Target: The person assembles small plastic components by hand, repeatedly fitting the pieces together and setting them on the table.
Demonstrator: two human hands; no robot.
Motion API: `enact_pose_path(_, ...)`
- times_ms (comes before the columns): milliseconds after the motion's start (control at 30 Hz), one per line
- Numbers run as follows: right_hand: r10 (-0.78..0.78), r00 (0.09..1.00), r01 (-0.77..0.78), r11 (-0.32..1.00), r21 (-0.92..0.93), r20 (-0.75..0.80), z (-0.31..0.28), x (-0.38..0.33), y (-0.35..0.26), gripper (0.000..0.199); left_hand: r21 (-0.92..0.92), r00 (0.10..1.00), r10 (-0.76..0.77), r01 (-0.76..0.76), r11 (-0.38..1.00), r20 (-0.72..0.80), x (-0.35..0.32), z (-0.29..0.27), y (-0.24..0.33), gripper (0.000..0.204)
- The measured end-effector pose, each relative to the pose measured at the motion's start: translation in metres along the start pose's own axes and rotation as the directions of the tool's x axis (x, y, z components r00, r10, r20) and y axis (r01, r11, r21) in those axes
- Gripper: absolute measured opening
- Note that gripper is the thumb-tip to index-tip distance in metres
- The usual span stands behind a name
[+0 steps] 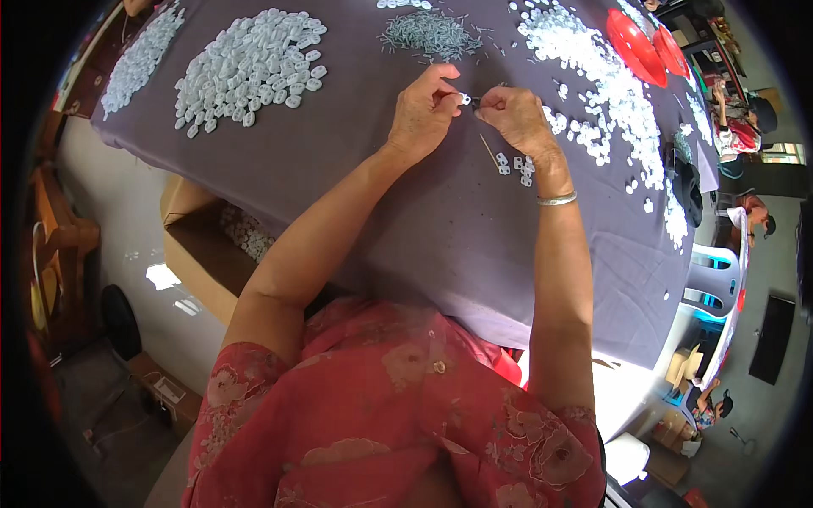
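Tablecloth (423, 229) bears white pieces (254, 68) and 2 red bowls (635, 49); carton (193, 273) below.

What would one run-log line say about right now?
Left hand: pinching small white piece | Right hand: close beside that piece, hold unclear | Nearby: thin stick, loose white pieces | Farther: grey pin heap

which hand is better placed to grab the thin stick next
Probably the right hand: the thin stick lies nearer it than the left hand, which holds a small white piece.
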State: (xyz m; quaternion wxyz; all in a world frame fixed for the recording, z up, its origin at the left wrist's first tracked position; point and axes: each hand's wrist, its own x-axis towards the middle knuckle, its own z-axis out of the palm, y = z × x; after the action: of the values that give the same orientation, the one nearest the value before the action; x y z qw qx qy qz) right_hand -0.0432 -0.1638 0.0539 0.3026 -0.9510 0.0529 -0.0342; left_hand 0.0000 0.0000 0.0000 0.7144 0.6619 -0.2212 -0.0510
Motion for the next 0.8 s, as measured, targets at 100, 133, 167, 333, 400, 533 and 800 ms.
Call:
enact_pose_path(100,0.018,1.0,-0.018,1.0,0.002,0.019,0.0,-0.007,0.004,0.007,-0.053,0.999,-0.013,0.016,0.998,0.052,-0.003,0.001,0.006,0.028)
enact_pose_path(133,0.012,1.0,-0.009,0.989,0.148,-0.025,0.002,-0.01,0.015,0.007,-0.068,0.997,0.006,-0.001,0.998,0.077,-0.003,0.004,0.007,0.028)
enact_pose_path(167,0.013,0.998,0.008,0.957,0.291,-0.069,0.003,-0.012,0.025,0.006,-0.082,0.995,0.025,-0.017,0.996,0.101,-0.003,0.006,0.008,0.029)
enact_pose_path(333,0.159,0.975,-0.001,0.698,0.716,-0.153,0.009,-0.024,0.012,0.006,-0.082,0.986,-0.016,0.031,0.996,0.166,-0.006,0.008,0.01,0.031)
enact_pose_path(400,0.132,0.978,0.029,0.675,0.737,-0.159,0.016,-0.025,0.013,0.006,-0.08,0.983,-0.012,0.027,0.996,0.183,-0.005,0.009,0.01,0.031)
enact_pose_path(533,0.08,0.982,0.084,0.627,0.775,-0.172,0.021,-0.024,0.015,0.005,-0.049,0.977,-0.022,0.033,0.998,0.212,-0.004,0.009,0.008,0.032)
enact_pose_path(800,0.031,0.99,0.084,0.647,0.758,-0.136,0.021,-0.024,0.018,0.004,-0.046,0.98,-0.001,0.01,0.999,0.197,-0.005,0.011,0.008,0.033)
